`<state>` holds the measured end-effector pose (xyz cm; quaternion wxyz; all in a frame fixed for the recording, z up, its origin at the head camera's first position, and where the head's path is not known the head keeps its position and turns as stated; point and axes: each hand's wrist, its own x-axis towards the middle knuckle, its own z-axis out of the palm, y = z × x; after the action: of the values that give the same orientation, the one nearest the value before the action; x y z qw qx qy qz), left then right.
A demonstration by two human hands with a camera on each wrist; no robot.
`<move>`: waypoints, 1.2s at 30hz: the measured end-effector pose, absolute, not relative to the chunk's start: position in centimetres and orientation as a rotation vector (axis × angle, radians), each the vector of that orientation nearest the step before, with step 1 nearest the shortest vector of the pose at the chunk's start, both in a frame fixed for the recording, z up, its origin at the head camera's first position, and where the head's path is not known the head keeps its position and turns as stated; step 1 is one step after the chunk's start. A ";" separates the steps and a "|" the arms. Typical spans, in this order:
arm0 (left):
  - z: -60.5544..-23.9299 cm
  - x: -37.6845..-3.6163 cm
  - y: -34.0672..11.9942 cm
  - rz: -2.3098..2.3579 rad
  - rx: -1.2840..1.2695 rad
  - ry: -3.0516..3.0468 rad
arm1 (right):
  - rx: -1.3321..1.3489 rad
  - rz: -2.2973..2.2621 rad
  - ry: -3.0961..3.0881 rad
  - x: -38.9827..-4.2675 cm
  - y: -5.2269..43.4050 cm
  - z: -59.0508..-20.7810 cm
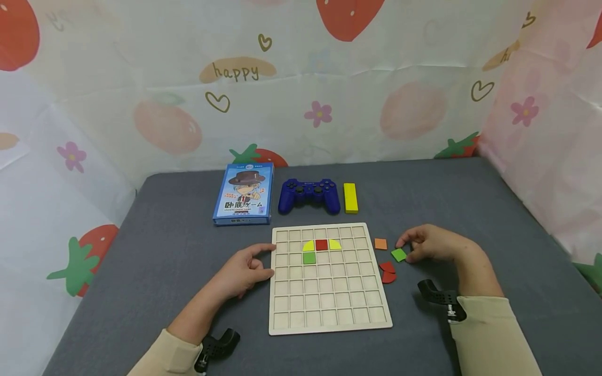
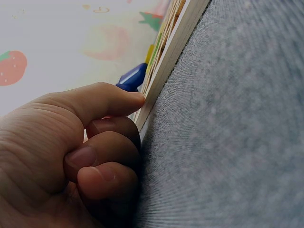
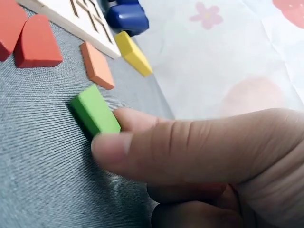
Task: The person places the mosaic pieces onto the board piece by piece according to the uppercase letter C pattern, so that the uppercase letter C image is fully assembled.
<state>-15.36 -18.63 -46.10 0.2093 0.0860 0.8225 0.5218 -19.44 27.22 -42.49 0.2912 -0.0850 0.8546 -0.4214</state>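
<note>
The right hand (image 1: 431, 243) pinches a green square block (image 1: 398, 255) between thumb and fingertip, right of the wooden grid board (image 1: 326, 300), near an orange square block (image 1: 380, 244) and two red curved blocks (image 1: 388, 278). The left hand (image 1: 239, 270), thumb and forefinger spread, touches the board's left edge on the grey-covered bench (image 1: 188, 209).

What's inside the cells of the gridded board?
The board holds two rounded yellow pieces flanking a red square, with a green square directly below the left yellow one in the head view. What lies beneath these four pieces is covered.
</note>
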 end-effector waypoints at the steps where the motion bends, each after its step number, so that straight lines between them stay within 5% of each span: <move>1: -46.1 -15.4 -18.6 1.451 0.238 2.289 | -0.224 -1.124 2.284 -19.4 27.3 -42.4; 36: -46.6 -15.5 -18.7 1.451 0.227 2.295 | -0.177 -1.176 2.727 -15.8 26.3 -33.7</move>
<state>-15.47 -18.74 -46.57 0.2071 0.0816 0.8240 0.5211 -15.79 26.30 -33.73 0.0830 -0.0593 0.9135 -0.3939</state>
